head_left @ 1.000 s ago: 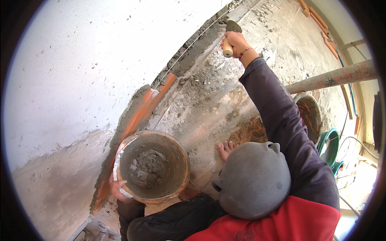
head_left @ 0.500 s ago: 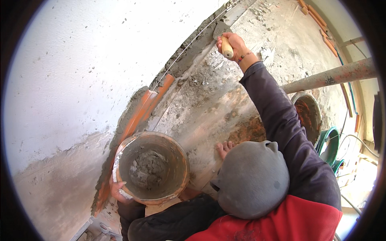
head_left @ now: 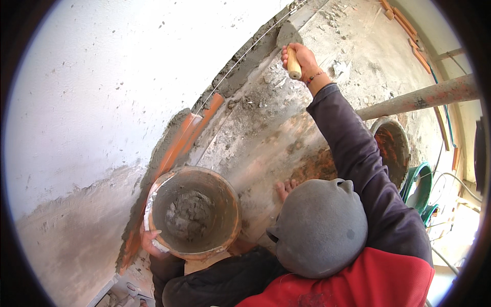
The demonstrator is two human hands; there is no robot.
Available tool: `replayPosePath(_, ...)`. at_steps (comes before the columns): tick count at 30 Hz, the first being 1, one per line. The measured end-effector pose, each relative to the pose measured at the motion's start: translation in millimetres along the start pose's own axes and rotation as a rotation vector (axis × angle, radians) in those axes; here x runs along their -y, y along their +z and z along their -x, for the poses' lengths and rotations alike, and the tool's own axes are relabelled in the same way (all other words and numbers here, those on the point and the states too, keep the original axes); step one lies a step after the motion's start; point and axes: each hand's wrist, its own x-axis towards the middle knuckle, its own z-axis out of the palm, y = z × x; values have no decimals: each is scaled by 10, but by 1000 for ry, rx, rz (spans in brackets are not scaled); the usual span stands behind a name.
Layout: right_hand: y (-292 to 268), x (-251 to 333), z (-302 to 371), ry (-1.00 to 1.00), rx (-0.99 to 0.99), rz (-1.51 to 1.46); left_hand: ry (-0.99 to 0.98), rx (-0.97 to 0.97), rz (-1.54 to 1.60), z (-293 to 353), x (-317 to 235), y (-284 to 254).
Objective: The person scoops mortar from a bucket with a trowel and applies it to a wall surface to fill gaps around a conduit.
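High in the head view, my right hand (head_left: 303,59) is closed around the wooden handle (head_left: 293,65) of a trowel. Its grey blade (head_left: 289,35) lies over the wet mortar strip (head_left: 250,57) at the foot of the white wall. At lower left, my left hand (head_left: 150,242) grips the rim of a round bucket (head_left: 233,194), partly hidden by it. Grey mortar (head_left: 189,215) sits in the bucket's bottom. Beside the bucket, orange skirting pieces (head_left: 179,148) run along the wall. A thin string (head_left: 240,60) stretches above the mortar strip.
A grey metal pole (head_left: 424,96) crosses at right, near another mortar-stained bucket (head_left: 404,146) and a green tub (head_left: 420,188). Orange strips (head_left: 418,53) lie at the far right. Rubble (head_left: 337,69) litters the floor. A smooth grey rounded shape (head_left: 322,230) blocks the lower middle.
My right hand has shifted slightly right and down with the trowel, and more of its blade shows. My left hand and the bucket stay almost where they were.
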Motion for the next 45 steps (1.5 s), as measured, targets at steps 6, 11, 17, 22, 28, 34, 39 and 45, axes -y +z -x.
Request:
replayPosePath(6, 2, 152, -22, 135, -54, 25, 5, -2, 37, 7, -12, 98)
replayPosePath(11, -13, 157, 144, -43, -125, 265, -2, -3, -9, 2, -7, 0)
replayPosePath(17, 27, 265, 40, 43, -118, 292, 7, -23, 36, 7, 8, 60)
replayPosePath(22, 60, 311, 142, -181, -263, 291, 19, 4, 3, 26, 15, -64)
replayPosePath(28, 13, 230, 327, -66, -204, 366, 28, 29, -8, 3, -23, 71)
replayPosePath(34, 223, 91, 353, -13, -215, 393, 42, 2, -2, 6, 0, 45)
replayPosePath(39, 379, 63, 259, -3, -159, 311, 49, -48, 26, 6, 41, -12)
replayPosePath(45, 290, -16, 404, -106, -258, 356, 58, -100, -20, 25, 56, -89)
